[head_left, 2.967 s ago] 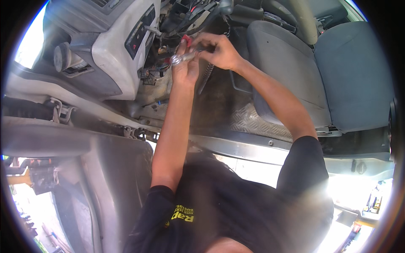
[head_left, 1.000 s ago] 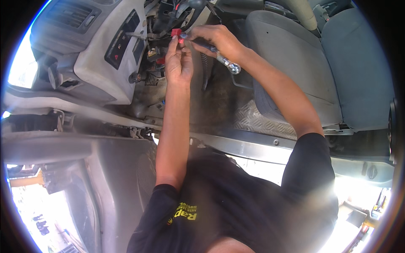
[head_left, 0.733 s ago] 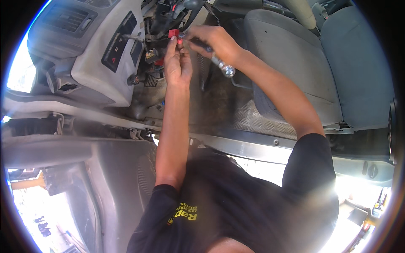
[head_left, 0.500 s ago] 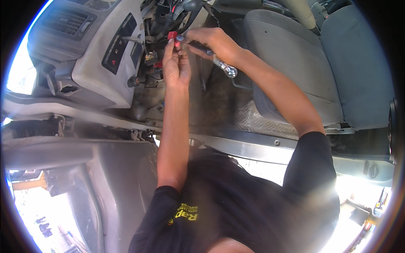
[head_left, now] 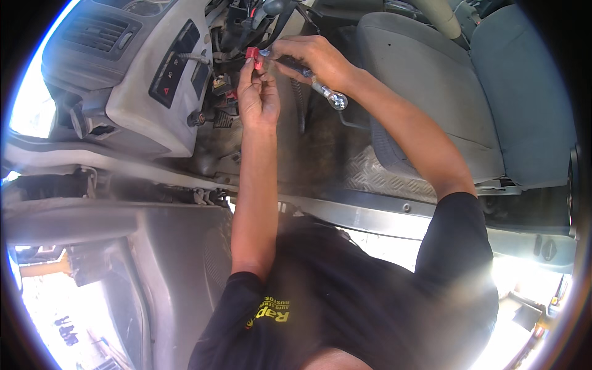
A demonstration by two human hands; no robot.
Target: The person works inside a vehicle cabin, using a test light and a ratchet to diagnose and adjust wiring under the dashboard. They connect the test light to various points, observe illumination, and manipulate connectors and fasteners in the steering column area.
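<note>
My left hand [head_left: 259, 102] is raised at the opened dashboard, its thumb and fingers closed on a small red plastic piece [head_left: 252, 53] that looks like a connector. Just to its right, the fingertips of my right hand [head_left: 319, 60] nearly meet the red piece, beside a tiny bluish bit [head_left: 264, 53]. Lying in my right palm is a ratchet [head_left: 337, 100]; its round chrome head sticks out below the hand. The fingers hide most of its dark handle, and what the right fingertips pinch is too small to make out.
Exposed wiring and dark parts [head_left: 237, 28] fill the gap behind the hands. The grey dashboard panel [head_left: 154, 117] stands at left and a grey seat [head_left: 425, 80] at right. Beneath my arms runs the metal door sill [head_left: 345, 209]; the door [head_left: 179, 246] hangs at lower left.
Both hands keep their grips and have hardly moved. The view has shifted very slightly.
</note>
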